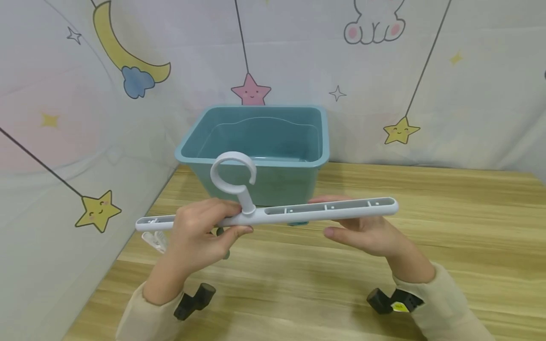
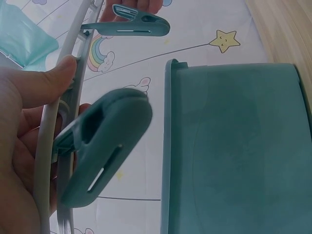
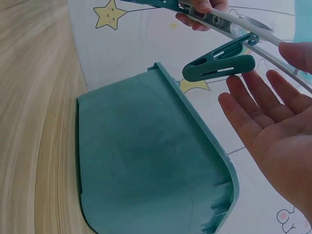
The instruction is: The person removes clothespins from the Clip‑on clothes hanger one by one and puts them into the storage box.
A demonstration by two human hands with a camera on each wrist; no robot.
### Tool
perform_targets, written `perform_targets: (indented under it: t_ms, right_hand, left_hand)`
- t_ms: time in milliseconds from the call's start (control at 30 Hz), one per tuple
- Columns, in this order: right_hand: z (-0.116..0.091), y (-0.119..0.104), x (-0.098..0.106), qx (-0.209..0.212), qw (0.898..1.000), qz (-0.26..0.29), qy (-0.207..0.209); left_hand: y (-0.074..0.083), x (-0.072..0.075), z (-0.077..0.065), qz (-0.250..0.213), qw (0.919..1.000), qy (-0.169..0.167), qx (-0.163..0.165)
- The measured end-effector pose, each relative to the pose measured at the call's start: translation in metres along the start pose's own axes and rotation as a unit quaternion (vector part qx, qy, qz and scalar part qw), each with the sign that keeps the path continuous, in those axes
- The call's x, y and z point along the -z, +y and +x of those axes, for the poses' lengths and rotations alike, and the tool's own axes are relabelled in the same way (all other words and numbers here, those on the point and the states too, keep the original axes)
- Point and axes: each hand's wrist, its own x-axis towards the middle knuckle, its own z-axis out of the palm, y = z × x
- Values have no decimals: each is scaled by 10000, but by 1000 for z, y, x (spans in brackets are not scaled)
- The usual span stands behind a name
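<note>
Currently, left hand (image 1: 194,237) grips white hanger (image 1: 273,219); right hand (image 1: 368,234) spread; yellow label (image 1: 400,307) unreadable.

Qty: 1 wht hanger (image 1: 294,217) w/ 1 hook (image 1: 215,176); 1 teal bin (image 1: 277,184); 1 surface (image 1: 452,237). Hands: 2 tot., i.e. 1 L hand (image 1: 198,237) & 1 R hand (image 1: 368,234), + 2 sleeves (image 1: 448,303), 2 blk wrist units (image 1: 379,302). Teal clips (image 2: 129,117): 2 in L wrist view, min. 1 in R wrist view. Wht clip (image 1: 153,240): min. 1, head view. Backdrop (image 1: 362,142): 1; on it, head view, 3 smiley stars (image 1: 250,90) (1 pink, 2 yel.), 1 moon (image 1: 112,42), 1 cloud (image 1: 136,83).
</note>
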Motion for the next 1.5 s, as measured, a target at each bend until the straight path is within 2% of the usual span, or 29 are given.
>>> perform_targets:
  t_ms: [433,733,1500]
  right_hand:
    - [-1,3,-1,-55,9996,-290,-24]
    - [1,5,-4,-21,9999,-137,9]
    - [2,14,-10,-52,9997,-224,-7]
  left_hand:
    - [1,-1,-1,-6,9999,-119,2]
    - [1,-2,-1,-4,9999,-118,-1]
    - [2,-5,-2,28,9997,-227,59]
